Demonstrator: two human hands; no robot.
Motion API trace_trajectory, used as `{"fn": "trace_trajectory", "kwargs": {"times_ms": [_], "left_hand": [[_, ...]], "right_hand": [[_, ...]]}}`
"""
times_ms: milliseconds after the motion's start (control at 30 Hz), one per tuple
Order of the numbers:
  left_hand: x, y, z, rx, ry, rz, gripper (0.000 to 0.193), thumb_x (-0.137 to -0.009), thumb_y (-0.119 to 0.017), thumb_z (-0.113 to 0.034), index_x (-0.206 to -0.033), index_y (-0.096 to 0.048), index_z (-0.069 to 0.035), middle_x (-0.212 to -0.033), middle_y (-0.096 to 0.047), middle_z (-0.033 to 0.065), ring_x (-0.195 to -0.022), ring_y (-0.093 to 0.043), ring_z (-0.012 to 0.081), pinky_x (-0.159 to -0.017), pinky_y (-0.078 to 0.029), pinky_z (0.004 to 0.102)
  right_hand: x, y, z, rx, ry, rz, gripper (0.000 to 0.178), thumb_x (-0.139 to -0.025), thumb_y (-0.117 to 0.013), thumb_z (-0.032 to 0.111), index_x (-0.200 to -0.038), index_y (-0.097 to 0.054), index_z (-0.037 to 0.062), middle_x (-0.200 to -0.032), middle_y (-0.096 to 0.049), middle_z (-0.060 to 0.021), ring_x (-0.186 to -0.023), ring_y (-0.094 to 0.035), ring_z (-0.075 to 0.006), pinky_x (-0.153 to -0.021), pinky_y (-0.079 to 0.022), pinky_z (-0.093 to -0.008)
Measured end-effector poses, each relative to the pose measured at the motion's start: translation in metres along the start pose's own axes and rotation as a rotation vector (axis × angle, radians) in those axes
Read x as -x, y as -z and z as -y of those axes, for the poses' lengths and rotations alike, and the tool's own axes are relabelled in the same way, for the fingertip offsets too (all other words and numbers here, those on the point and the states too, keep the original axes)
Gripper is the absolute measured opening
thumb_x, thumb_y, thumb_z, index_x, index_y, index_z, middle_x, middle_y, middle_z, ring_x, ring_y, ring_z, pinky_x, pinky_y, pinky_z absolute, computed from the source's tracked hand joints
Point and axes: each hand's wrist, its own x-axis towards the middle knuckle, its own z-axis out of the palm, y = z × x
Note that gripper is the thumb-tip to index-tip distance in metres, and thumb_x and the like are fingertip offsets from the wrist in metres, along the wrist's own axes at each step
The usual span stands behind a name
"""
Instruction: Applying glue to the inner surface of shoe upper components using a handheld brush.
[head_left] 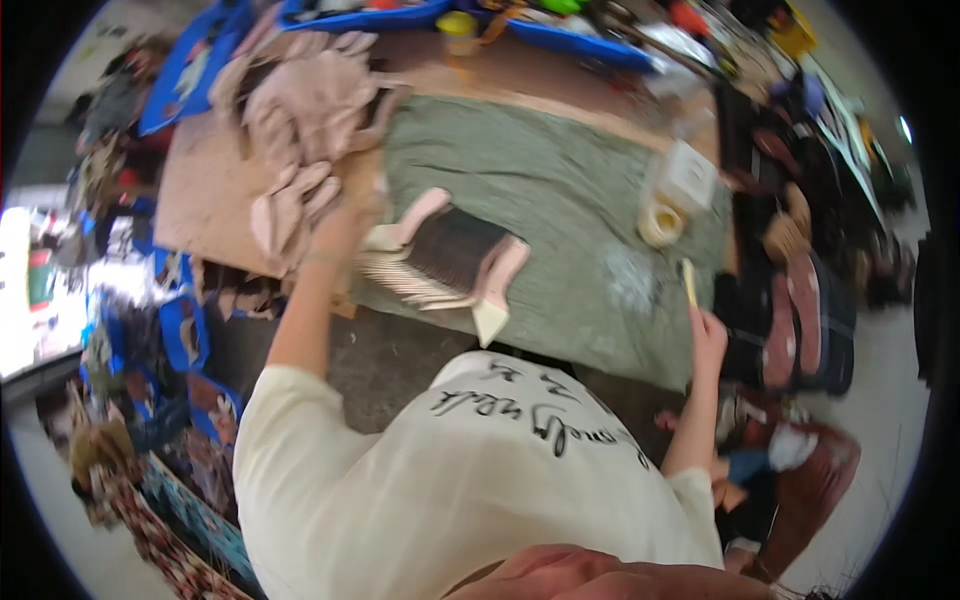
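My right hand [708, 338] is closed around the pale handle of a small brush [689, 285], held upright at the right edge of a green cloth [560, 150]. Left of centre on the cloth lies a fanned, overlapping row of pieces [450, 250], dark in the middle with pale pink and cream ends. My left hand [345, 225], smeared by motion, is at the left end of that row, beside several loose pinkish pieces [290, 210]; its fingers cannot be made out. A round tub with yellowish contents [661, 222] stands near the brush.
A white box-like container [688, 175] is behind the tub. A heap of pinkish pieces [315, 95] covers the table's far left. Blue trays [365, 14] line the back, near a yellow cup [458, 32]. Dark and reddish shoe-like parts [800, 310] crowd the right side.
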Motion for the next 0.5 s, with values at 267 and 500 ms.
{"fn": "trace_trajectory", "kwargs": {"times_ms": [267, 500], "left_hand": [[0.067, -0.003, -0.161, 1.258, 0.417, 0.023, 0.021, -0.095, -0.056, -0.023, -0.107, -0.056, -0.006, -0.076, -0.057, -0.0017, -0.05, -0.044, 0.0035, -0.039, -0.029, 0.0191], [0.092, -0.068, -0.255, 1.363, 0.419, 0.418, 0.027, -0.093, -0.059, -0.024, -0.11, -0.054, -0.003, -0.076, -0.055, -0.0012, -0.05, -0.043, 0.0039, -0.039, -0.031, 0.0189]], "right_hand": [[-0.099, 0.0, 0.04, 0.419, -0.012, 0.216, 0.05, -0.08, -0.061, 0.048, -0.076, -0.069, -0.0014, -0.071, -0.063, -0.0237, -0.072, -0.063, -0.0403, -0.067, -0.048, -0.0461], [-0.142, -0.031, 0.07, 0.654, -0.069, 0.254, 0.043, -0.08, -0.062, 0.04, -0.098, -0.07, 0.0019, -0.098, -0.069, -0.018, -0.092, -0.066, -0.0344, -0.077, -0.052, -0.0433]]}}
